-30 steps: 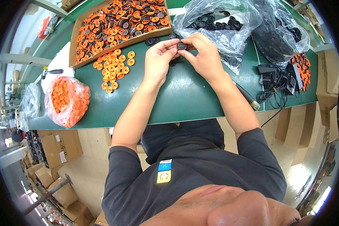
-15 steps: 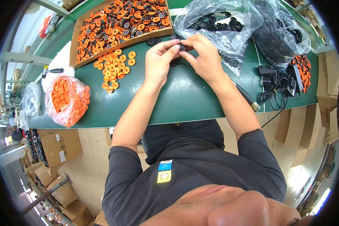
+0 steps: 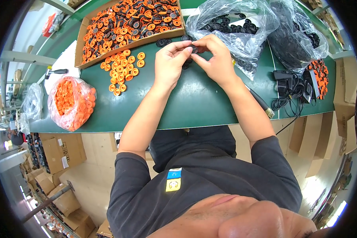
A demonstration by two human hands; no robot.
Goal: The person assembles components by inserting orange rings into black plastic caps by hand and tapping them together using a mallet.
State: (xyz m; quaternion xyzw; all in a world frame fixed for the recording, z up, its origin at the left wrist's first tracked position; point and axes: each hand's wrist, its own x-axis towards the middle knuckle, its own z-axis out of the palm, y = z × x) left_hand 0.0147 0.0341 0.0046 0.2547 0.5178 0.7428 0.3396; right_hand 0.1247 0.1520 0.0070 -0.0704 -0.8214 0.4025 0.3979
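Note:
Over the far middle of the green table, my left hand [image 3: 170, 63] and my right hand [image 3: 217, 59] meet at the fingertips. Between them they pinch a small round black disc [image 3: 194, 49]. Both hands are closed, thumb against forefinger; the fingers partly cover the disc, so its details cannot be made out. Several more black discs [image 3: 163, 42] lie on the table just beyond my left hand, and a few show behind and below my fingers. Past my right hand, a clear plastic bag [image 3: 246, 53] holds many black round parts.
A cardboard box [image 3: 156, 39] of orange-and-black discs stands far left, with loose orange rings [image 3: 123, 67] before it. Left are a bag of orange rings [image 3: 71, 105] and a small hammer [image 3: 55, 72]. Right are a black-handled tool [image 3: 261, 102], coiled cables [image 3: 292, 97] and another bag [image 3: 289, 43].
My hands stay together on the black disc, with only slight finger movement. The table and its things sit a little shifted in the picture.

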